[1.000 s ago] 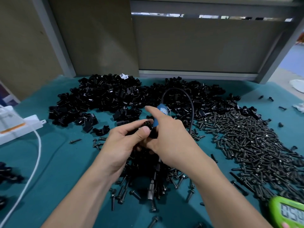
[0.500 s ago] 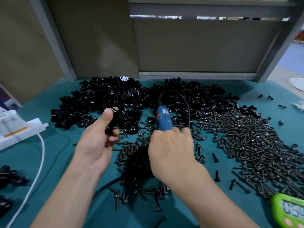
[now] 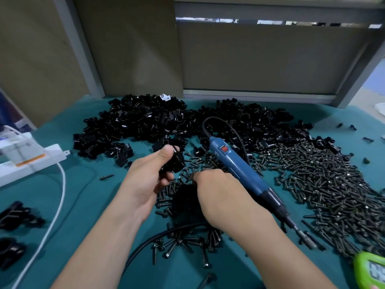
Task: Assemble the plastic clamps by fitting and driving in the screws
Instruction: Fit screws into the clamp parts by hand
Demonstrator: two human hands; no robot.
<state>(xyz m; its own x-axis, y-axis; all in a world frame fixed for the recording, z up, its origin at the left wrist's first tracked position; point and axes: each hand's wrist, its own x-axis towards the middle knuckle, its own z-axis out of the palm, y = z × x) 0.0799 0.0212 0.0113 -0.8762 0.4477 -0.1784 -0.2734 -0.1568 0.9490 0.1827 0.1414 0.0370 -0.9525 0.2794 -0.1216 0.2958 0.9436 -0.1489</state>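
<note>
- The left hand (image 3: 150, 180) holds one black plastic clamp (image 3: 174, 161); the thumb presses on top of it and the fingers are closed under it, so it is clamped above the table (image 3: 87, 197).
- The right hand (image 3: 220, 195) reaches down into the small heap of screws (image 3: 187, 178) just beside the left fingers. Its fingertips are hidden behind the hand, so I cannot tell if they are apart or already pinch a screw.
- The blue electric screwdriver (image 3: 241, 172) lies on the screws, touching the back of the right hand, and no hand grips it.
- I judge that this clamp is not yet finished: a screw must still be fitted and then driven in.
- Beyond the fingers lies a big pile of clamp parts (image 3: 145, 122), and to the right a wide pile of loose screws (image 3: 325, 180), so very much work is left.
- A few dark pieces, maybe assembled clamps (image 3: 14, 213), lie well apart to the left.
</note>
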